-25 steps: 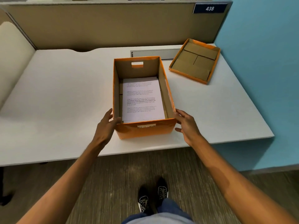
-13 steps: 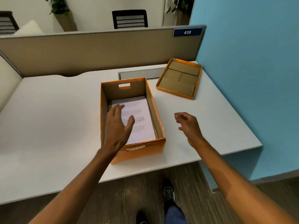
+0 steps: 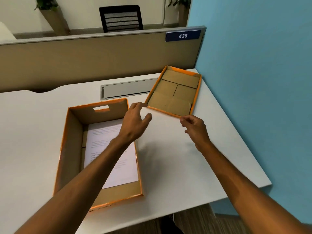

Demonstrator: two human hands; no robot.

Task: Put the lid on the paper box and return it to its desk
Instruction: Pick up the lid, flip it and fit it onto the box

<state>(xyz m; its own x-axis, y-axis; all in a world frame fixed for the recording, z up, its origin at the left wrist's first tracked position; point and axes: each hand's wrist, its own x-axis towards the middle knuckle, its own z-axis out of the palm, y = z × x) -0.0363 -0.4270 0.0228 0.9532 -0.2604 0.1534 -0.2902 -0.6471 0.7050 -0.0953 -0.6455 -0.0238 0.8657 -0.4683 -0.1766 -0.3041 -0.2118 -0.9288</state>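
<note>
Both hands reached lid's near edge.

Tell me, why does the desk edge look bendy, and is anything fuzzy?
Head view: the wide lens curves the desk edge; the left hand is slightly motion-blurred, with a soft shadow beneath; print on the paper in the box is too soft to read.

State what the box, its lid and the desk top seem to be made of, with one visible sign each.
Box: cardboard, matt brown inside, glossier orange outside.
Lid: the same, judging by its folded brown flaps and orange rim.
Desk top: probably laminate, smooth, white, faintly sheened.
</note>
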